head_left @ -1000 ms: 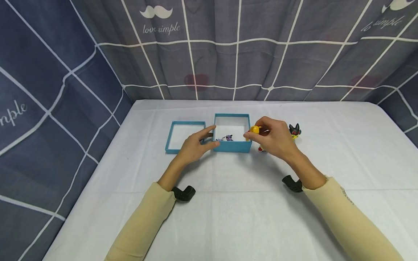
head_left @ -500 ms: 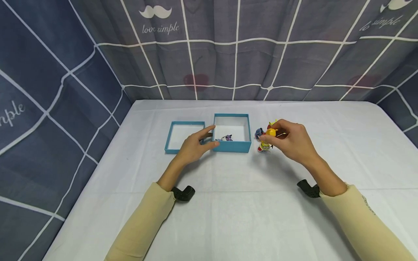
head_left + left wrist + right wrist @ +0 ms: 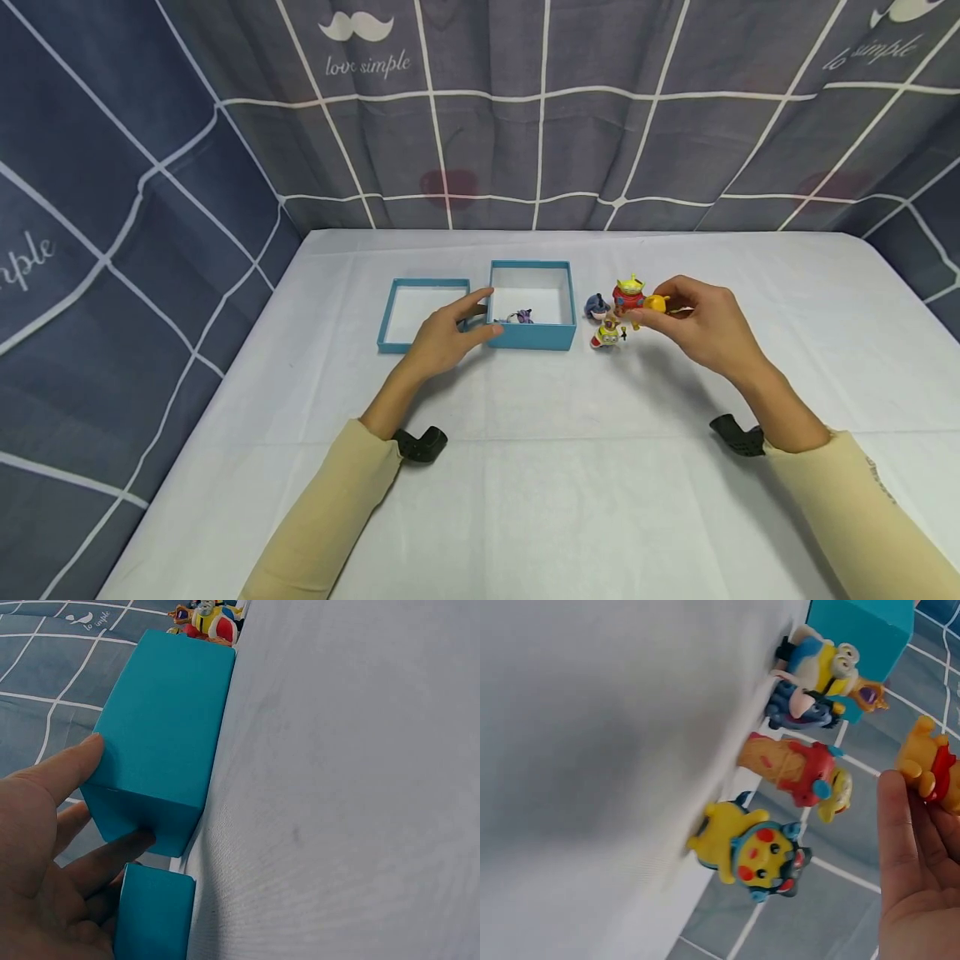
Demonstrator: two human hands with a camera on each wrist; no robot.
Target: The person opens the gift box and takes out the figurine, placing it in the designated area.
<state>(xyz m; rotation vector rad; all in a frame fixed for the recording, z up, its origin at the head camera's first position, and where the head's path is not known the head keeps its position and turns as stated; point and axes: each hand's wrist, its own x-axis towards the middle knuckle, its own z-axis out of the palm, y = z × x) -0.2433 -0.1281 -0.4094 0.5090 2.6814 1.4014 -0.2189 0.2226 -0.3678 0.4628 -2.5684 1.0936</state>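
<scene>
My right hand [image 3: 712, 329] pinches a yellow bear figurine [image 3: 935, 761] in a red shirt, held above the table right of the blue box [image 3: 536, 337]. My left hand [image 3: 442, 340] touches the box's left end, thumb on the front wall and fingers against the side. Inside the box lies a small purple figurine [image 3: 522, 317]. Near the right hand stand a blue donkey figurine [image 3: 597, 307], a red figurine with a yellow-green alien head [image 3: 628, 294] and a minion figurine [image 3: 604, 336]. A yellow figurine with red cheeks [image 3: 742, 847] shows in the right wrist view; the right hand hides it in the head view.
The shallow blue lid [image 3: 387, 333] lies inside-up left of the box, partly behind my left hand. White cloth covers the table [image 3: 525, 517]. A grey checked curtain [image 3: 487, 150] hangs along the back and sides.
From over the box's right edge, my right hand has moved right with the bear figurine, past the donkey and minion figurines. The left hand stays at the box.
</scene>
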